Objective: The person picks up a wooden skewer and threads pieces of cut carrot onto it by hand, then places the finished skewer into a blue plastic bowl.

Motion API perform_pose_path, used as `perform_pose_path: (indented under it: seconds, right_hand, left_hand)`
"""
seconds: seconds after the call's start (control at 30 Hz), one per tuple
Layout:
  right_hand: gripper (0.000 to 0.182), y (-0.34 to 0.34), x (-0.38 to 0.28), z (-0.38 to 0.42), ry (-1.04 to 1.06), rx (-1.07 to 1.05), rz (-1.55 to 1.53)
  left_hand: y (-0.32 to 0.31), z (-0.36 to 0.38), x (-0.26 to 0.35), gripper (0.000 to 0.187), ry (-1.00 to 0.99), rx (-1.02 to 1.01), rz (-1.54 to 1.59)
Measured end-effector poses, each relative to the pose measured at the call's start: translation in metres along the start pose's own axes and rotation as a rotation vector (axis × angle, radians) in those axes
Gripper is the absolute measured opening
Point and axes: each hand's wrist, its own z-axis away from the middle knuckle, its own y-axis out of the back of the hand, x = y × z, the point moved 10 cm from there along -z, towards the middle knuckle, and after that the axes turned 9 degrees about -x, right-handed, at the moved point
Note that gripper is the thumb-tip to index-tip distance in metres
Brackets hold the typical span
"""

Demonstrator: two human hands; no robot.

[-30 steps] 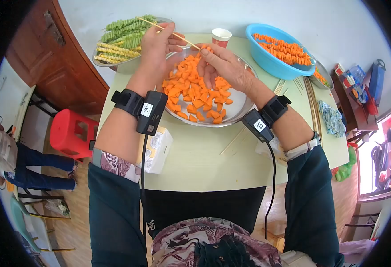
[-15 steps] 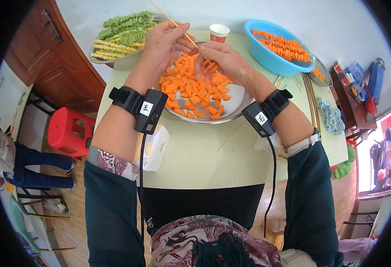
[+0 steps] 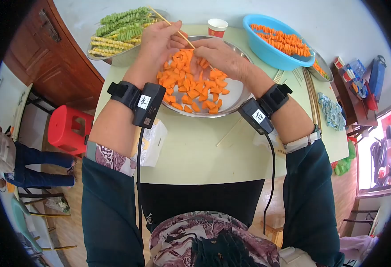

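Observation:
A thin bamboo skewer [image 3: 165, 18] slants down from upper left across both hands, over a wide round metal basin [image 3: 204, 114]. My left hand [image 3: 157, 44] is closed about its upper part, with the thumb along it. Lower down, my right hand [image 3: 224, 58] grips the skewer between thumb and fingers, its back towards me. The skewer's lower end shows just under the right hand, close to the carrot pieces; whether any piece is on it is hidden. Many cut orange carrot pieces [image 3: 191, 86] lie in the basin below both hands.
Behind stand a metal bowl of green and yellow vegetable skewers [image 3: 124, 31], a paper cup [image 3: 217, 27] and a blue tub [image 3: 266, 51] of carrot skewers. Loose sticks [image 3: 311, 98] and a cloth [image 3: 331, 111] lie right. Nearer is a white box [image 3: 153, 144]; a person [image 3: 40, 162] stands left.
The view has shifted slightly. Both hands and the skewer sit a little lower over the basin, and my right hand's fingers have come closer to the carrot pieces.

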Motion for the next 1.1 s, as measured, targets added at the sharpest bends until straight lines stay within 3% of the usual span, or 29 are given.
perform_pose_path:
  seconds: [0.17,0.37,0.53,0.67,0.7,0.8,0.87,0.9,0.97,1.1]
  right_hand:
    - [0.046,-0.005,-0.001,-0.001,0.058,-0.030,0.027]
    - [0.043,0.005,0.009,-0.001,-0.013,0.009,0.009]
    - [0.030,0.009,0.006,0.001,0.057,0.063,-0.053]
    - [0.031,0.017,0.009,-0.004,0.115,0.103,-0.024]
    - [0.032,0.028,0.009,-0.003,0.128,0.192,0.014]
    - [0.034,0.044,0.009,0.003,0.141,0.330,0.109]
    - [0.035,0.048,0.007,0.006,0.141,0.379,0.165]
    - [0.035,0.045,0.006,0.007,0.136,0.375,0.192]
    - [0.036,0.042,0.006,0.006,0.130,0.371,0.217]
    - [0.033,0.041,0.008,0.001,0.169,0.346,0.294]
  left_hand:
    - [0.006,-0.002,0.002,0.018,-0.033,0.011,0.007]
    - [-0.009,0.000,-0.002,0.018,0.028,-0.096,-0.002]
    - [-0.013,-0.003,-0.006,0.019,0.018,-0.100,0.001]
    - [-0.005,0.000,-0.001,0.022,-0.010,-0.016,-0.004]
    - [-0.003,-0.001,-0.002,0.022,-0.008,-0.020,-0.004]
    - [0.003,-0.002,-0.004,0.019,0.039,-0.042,-0.215]
    - [-0.013,0.000,-0.024,0.013,0.224,-0.258,-0.664]
    - [-0.015,0.001,-0.026,0.013,0.224,-0.260,-0.664]
    - [-0.020,0.009,-0.049,0.011,0.402,-0.396,-0.992]
    - [-0.020,0.005,-0.053,0.012,0.302,-0.529,-1.229]
